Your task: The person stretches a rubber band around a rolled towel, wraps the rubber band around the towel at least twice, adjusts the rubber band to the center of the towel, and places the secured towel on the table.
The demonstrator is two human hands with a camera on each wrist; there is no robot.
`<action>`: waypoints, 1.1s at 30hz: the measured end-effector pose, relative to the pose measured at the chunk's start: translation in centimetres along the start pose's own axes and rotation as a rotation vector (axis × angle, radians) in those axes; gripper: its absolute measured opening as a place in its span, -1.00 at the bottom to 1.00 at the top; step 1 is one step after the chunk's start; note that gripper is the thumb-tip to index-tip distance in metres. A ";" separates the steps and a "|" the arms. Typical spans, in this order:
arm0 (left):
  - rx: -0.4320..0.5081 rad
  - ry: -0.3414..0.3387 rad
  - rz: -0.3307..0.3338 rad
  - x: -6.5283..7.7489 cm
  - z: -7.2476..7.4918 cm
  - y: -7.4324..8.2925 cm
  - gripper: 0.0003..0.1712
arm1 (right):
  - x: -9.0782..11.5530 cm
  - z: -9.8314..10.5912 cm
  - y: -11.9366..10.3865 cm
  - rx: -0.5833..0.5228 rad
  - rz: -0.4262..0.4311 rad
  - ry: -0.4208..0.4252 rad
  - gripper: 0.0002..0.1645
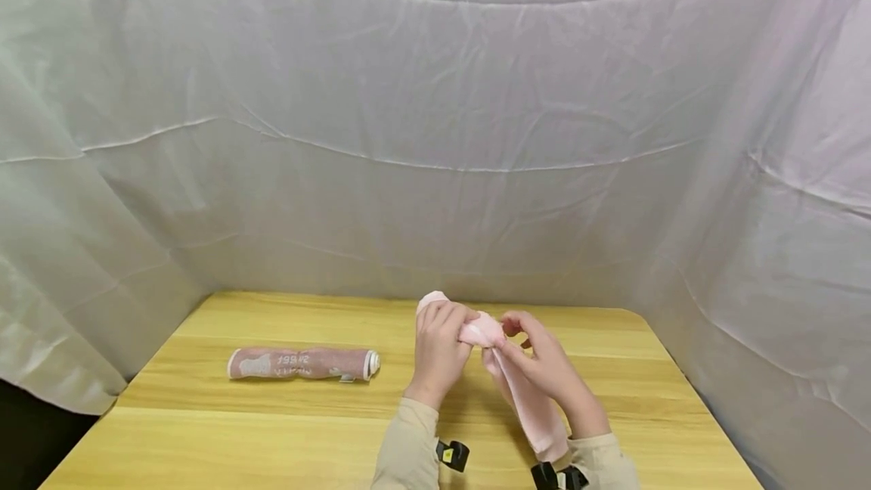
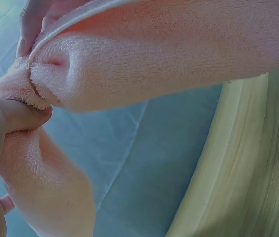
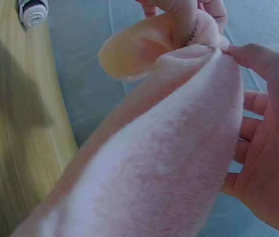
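A pale pink terry towel (image 1: 531, 407) is held up over the right half of the table, bunched at its middle. My left hand (image 1: 438, 346) wraps its fingers around the upper-left part, and its thumb (image 2: 28, 116) presses on the gathered cloth in the left wrist view. With thumb and fingertips, my right hand (image 1: 547, 369) pinches the towel at the bunched spot, close beside the left hand. From there a long folded length with a pale edge hangs down toward the right wrist. A shorter end (image 3: 134, 49) sticks out beyond the left hand.
A dusky-pink rolled towel (image 1: 306, 363) with white patterns and a small tag lies to the left on the wooden table (image 1: 238, 437). Grey fabric curtains (image 1: 435, 134) enclose the table at the back and both sides.
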State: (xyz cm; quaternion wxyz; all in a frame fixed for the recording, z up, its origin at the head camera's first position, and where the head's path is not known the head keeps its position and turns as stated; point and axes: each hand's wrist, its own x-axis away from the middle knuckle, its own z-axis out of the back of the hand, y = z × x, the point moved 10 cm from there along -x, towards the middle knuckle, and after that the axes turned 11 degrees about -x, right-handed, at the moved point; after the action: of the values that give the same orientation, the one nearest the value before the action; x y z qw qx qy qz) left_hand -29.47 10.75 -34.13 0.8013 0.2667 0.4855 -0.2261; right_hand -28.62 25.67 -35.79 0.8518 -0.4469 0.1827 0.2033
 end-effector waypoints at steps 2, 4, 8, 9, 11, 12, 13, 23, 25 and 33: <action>0.000 0.010 -0.005 -0.1 0.1 0.1 -0.66 | 0.0 -0.4 0.6 -0.006 -0.053 -0.025 -0.55; -0.003 0.013 -0.007 -0.1 0.2 0.1 -0.66 | 0.0 -0.9 1.1 0.005 -0.096 -0.053 -0.53; -0.006 0.002 -0.018 -0.2 0.1 0.3 -0.63 | 0.0 -1.4 1.7 0.023 -0.131 -0.072 -0.60; -0.009 -0.006 -0.027 -0.2 0.0 0.4 -0.63 | 0.0 -1.4 1.8 0.020 -0.133 -0.069 -0.62; -0.019 -0.050 -0.041 -0.2 -0.4 0.5 -0.61 | 0.0 -1.3 1.9 0.015 -0.137 -0.057 -0.65; -0.025 -0.082 -0.046 -0.2 -0.7 0.5 -0.59 | 0.0 -1.3 2.0 0.012 -0.139 -0.052 -0.67; -0.031 -0.113 -0.055 -0.1 -1.0 0.5 -0.59 | 0.0 -1.2 2.0 0.015 -0.140 -0.047 -0.68; 0.013 -0.453 -0.056 0.7 -3.4 0.5 -0.32 | 0.1 -0.3 1.4 0.101 -0.068 0.017 -0.65; 0.020 -0.508 -0.048 0.9 -3.8 0.5 -0.29 | 0.0 -0.2 1.2 0.124 -0.044 0.015 -0.64; 0.014 -0.549 -0.036 1.3 -4.0 0.6 -0.44 | 0.1 -0.3 1.5 0.136 -0.048 0.014 -0.62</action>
State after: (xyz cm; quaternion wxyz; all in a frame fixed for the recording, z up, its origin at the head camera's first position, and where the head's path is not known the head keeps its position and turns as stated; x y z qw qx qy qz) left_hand -31.20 13.66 -36.69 0.8968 0.1925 0.2531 -0.3076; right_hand -29.31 26.21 -36.98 0.8836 -0.3934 0.1915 0.1668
